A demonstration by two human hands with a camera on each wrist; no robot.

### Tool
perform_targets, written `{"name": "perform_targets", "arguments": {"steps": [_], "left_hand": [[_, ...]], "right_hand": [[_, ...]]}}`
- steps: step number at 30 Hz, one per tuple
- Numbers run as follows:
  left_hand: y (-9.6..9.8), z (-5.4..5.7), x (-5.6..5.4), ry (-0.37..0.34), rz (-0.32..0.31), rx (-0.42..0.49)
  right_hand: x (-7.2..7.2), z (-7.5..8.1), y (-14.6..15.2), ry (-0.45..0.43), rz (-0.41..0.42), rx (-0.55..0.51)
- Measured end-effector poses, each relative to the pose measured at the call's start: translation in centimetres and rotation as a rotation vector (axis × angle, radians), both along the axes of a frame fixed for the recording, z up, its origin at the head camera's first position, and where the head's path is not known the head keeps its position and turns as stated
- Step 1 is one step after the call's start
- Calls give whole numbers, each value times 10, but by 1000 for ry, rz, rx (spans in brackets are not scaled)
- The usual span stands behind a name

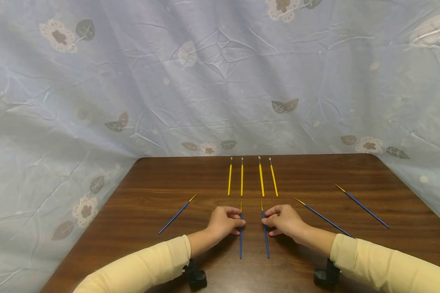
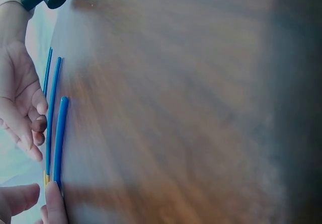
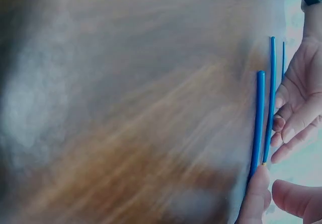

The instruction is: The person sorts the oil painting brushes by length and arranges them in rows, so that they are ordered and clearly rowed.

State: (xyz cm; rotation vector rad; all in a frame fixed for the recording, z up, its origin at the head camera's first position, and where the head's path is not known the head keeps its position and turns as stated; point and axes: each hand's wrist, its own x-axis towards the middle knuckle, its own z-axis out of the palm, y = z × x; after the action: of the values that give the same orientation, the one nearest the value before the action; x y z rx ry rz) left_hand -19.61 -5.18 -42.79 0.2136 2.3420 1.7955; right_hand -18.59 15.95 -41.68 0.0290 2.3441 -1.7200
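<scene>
Two slim blue paintbrushes with yellow tips lie close to the middle of the table, tips pointing away. My left hand (image 1: pixel 225 221) is over the left one (image 1: pixel 240 246), its thumb crossing the handle. At the right one (image 1: pixel 267 244) is my right hand (image 1: pixel 286 221), fingertips right at the handle's upper part. Both wrist views show a gap between thumb (image 2: pixel 22 198) and forefinger (image 3: pixel 257 191), with the blue handles running past the fingers. Fingers are bent loosely, and neither brush is lifted.
Several yellow-handled brushes (image 1: pixel 261 181) stand in a row toward the back of the wooden table (image 1: pixel 150 175). One blue brush (image 1: pixel 177 213) slants at left; two more, a nearer one (image 1: pixel 326 218) and a farther one (image 1: pixel 364 207), slant at right. A patterned cloth (image 1: pixel 220 89) hangs behind.
</scene>
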Motion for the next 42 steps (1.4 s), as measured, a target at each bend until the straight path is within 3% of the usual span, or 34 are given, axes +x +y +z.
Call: {"name": "perform_targets", "arguments": {"steps": [11, 19, 25, 35, 42], "left_hand": [[-11, 6, -3, 3, -76, 76], [-33, 7, -8, 18, -165, 91], [-52, 12, -7, 15, -186, 104], [-103, 19, -22, 130, -199, 33], [-140, 25, -32, 165, -158, 39]], "right_hand": [[0, 8, 12, 41, 40, -18], [-2, 9, 31, 76, 111, -53], [-3, 12, 47, 79, 184, -64], [-6, 18, 78, 135, 204, 5], [-8, 24, 106, 161, 161, 34]]}}
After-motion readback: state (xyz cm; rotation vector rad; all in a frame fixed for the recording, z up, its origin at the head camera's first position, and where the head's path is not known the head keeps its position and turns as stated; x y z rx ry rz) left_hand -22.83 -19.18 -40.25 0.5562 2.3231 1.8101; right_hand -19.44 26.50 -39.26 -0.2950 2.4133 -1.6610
